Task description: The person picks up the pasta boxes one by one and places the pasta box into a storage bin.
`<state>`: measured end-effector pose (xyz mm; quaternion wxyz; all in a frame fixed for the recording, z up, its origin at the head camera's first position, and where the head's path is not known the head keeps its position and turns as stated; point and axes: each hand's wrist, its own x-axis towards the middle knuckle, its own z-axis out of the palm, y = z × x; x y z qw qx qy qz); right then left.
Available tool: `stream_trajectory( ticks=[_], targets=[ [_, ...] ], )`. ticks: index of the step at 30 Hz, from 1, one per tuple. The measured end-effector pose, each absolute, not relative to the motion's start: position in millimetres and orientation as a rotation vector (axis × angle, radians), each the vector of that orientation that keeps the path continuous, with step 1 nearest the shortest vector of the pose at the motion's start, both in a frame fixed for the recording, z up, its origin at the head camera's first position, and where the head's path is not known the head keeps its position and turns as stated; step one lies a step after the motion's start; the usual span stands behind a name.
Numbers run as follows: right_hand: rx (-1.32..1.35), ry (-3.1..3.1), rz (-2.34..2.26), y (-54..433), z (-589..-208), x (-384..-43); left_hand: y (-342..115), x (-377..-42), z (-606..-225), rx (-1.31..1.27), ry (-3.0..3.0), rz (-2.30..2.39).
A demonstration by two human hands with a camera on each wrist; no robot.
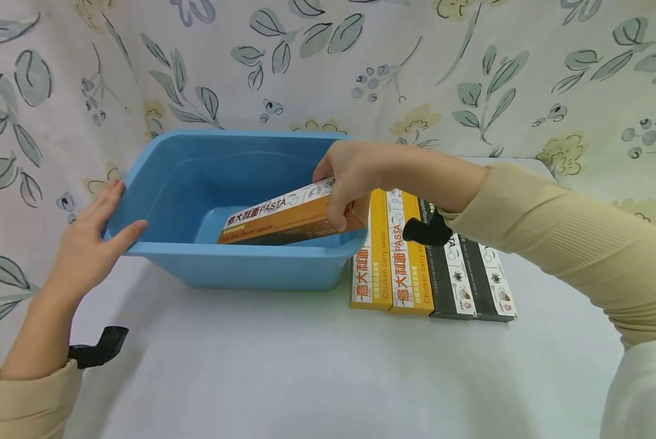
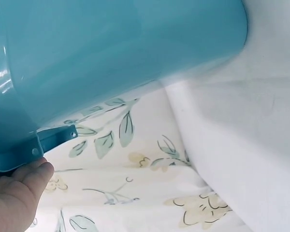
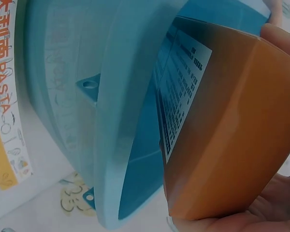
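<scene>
My right hand (image 1: 352, 177) grips the right end of an orange pasta box (image 1: 284, 213), thumb and fingers on opposite sides. The box tilts down to the left inside a blue plastic bin (image 1: 251, 267); whether its low end touches the floor is hidden by the front rim. In the right wrist view, the box's plain orange end (image 3: 232, 130) is close up beside the bin's rim (image 3: 121, 116). My left hand (image 1: 94, 235) holds the bin's left front corner, thumb over the rim. The left wrist view shows its fingers (image 2: 36, 179) against the rim's underside.
Right of the bin, two yellow pasta boxes (image 1: 370, 268) and two black pasta boxes (image 1: 454, 286) lie side by side on the white table (image 1: 306, 366). My right forearm crosses above their far ends. A floral cloth (image 1: 317, 73) hangs behind.
</scene>
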<state>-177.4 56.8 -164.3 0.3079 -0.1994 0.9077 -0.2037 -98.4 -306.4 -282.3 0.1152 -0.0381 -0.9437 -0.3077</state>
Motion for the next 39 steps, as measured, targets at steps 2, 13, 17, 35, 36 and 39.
stream_trajectory(
  ticks=[2, 13, 17, 35, 36, 39],
  targets=[
    [-0.521, 2.402, -0.533, 56, -165, -178, -306, -99, -282, -0.115, -2.767, -0.905],
    [-0.603, 2.421, -0.418, 46, -173, -180, -306, -99, -281, -0.108, -2.773, -0.914],
    [-0.61, 2.422, -0.389, 39, -176, -181, -306, -98, -281, -0.099, -2.775, -0.912],
    [-0.621, 2.413, -0.341, 30, -189, -188, -306, -99, -283, -0.14, -2.766, -0.921],
    [-0.636, 2.419, -0.309, 29, -188, -188, -306, -99, -283, -0.14, -2.764, -0.921],
    [-0.684, 2.447, -0.192, 23, -185, -189, -307, -98, -284, -0.139, -2.76, -0.918]
  ],
)
